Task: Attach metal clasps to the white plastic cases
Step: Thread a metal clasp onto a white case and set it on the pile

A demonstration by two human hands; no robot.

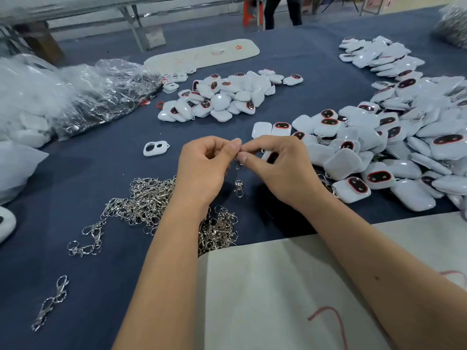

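My left hand (206, 165) and my right hand (278, 168) meet fingertip to fingertip above the blue cloth. Both pinch a small metal clasp (237, 161) that hangs between them. A white plastic case (270, 155) with a red-rimmed dark window sits inside my right hand, mostly hidden by the fingers. Whether the clasp is joined to that case I cannot tell. A loose clasp (238, 188) lies just below my hands. A heap of metal clasps (151, 205) is under my left forearm.
A big pile of white cases (394, 152) spreads to the right, another pile (225, 97) sits behind the hands, a third (379, 55) at far right. Clear plastic bags (75, 97) lie left. A lone white frame (155, 148), stray clasps (50, 301) and white sheets (290, 286) surround me.
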